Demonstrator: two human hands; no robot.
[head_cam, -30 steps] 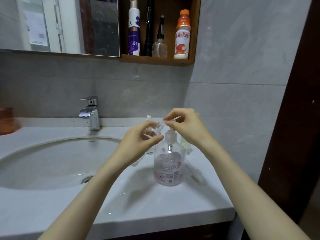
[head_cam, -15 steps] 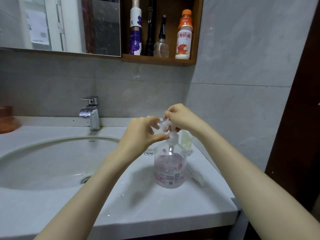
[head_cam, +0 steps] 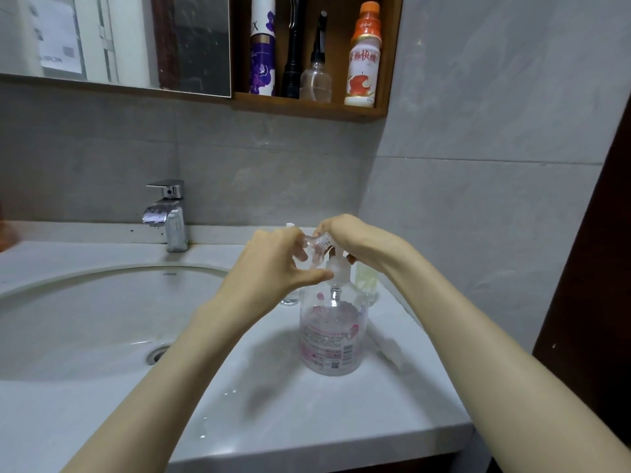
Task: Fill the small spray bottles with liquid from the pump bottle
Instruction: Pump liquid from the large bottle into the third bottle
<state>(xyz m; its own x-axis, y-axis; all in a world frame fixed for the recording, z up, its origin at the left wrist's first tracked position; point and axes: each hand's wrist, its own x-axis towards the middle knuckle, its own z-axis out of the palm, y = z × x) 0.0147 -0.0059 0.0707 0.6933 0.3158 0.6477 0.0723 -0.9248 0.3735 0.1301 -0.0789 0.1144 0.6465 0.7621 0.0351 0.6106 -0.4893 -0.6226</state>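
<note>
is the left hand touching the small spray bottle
Touching. The head view shows the left hand gripping the small spray bottle, fingers curled round it, above the pump bottle.

This was a home bathroom: an oval white basin (head_cam: 85, 322) sat sunk into a pale countertop (head_cam: 307, 421); a chrome single-lever faucet (head_cam: 167, 216) stood behind it; grey wall tiles (head_cam: 478, 114) ran up to a mirror (head_cam: 112, 39); beside that, a wooden shelf (head_cam: 307, 109) held a purple-and-white spray can (head_cam: 262, 46), a black flashlight (head_cam: 293, 46) and an orange-capped drink bottle (head_cam: 363, 59); a clear pump bottle (head_cam: 329, 339) stood on the countertop; the dark strip (head_cam: 597, 268) at the right was perhaps a door frame.
</note>
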